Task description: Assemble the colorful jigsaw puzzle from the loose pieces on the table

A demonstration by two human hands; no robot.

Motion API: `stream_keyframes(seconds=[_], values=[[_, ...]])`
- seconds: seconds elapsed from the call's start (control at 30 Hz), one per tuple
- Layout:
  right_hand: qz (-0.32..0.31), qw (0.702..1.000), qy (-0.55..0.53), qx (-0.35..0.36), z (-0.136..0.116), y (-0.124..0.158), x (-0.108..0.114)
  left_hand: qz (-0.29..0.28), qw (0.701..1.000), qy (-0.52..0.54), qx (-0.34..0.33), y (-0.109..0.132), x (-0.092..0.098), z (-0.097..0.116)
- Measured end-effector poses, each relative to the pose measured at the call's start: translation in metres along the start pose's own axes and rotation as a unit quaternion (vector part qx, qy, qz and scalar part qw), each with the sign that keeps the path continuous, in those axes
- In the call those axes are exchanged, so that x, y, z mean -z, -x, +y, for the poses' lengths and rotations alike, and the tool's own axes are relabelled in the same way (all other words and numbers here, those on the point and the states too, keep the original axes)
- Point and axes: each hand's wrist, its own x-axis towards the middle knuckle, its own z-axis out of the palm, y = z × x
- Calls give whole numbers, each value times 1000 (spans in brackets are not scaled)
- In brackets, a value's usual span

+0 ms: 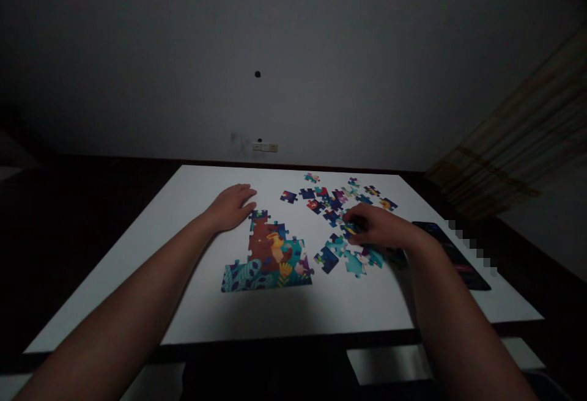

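Observation:
A partly joined jigsaw puzzle [270, 254] lies on the white table, with a brown animal shape, a yellow figure and blue-green leaves printed on it. My left hand [232, 207] rests flat beside its upper left corner, fingers stretched out, thumb close to the top piece. Over the loose puzzle pieces [331, 217] to the right, my right hand [378, 228] is curled, thumb and forefinger at either side of a dark puzzle piece [350, 228] with some yellow on it. The hand covers part of the pile, and its other fingers are hidden.
A dark phone or tablet [452, 254] lies by the table's right edge, past my right forearm. Several single pieces, one of them a purple-blue piece [288, 197], are scattered toward the far side of the white table [151, 230]. Behind stands a wall [321, 101]; a curtain [504, 138] hangs at right.

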Motion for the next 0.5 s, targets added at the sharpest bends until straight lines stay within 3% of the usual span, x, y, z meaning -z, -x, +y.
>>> stream_keyframes(seconds=[0.2,0.5], values=[[22,998,-45,24,26,0,-12,-2,1000,2,2,1,0,2],[38,994,-62,81,26,0,-17,-1,1000,3,-1,1,2,-3]])
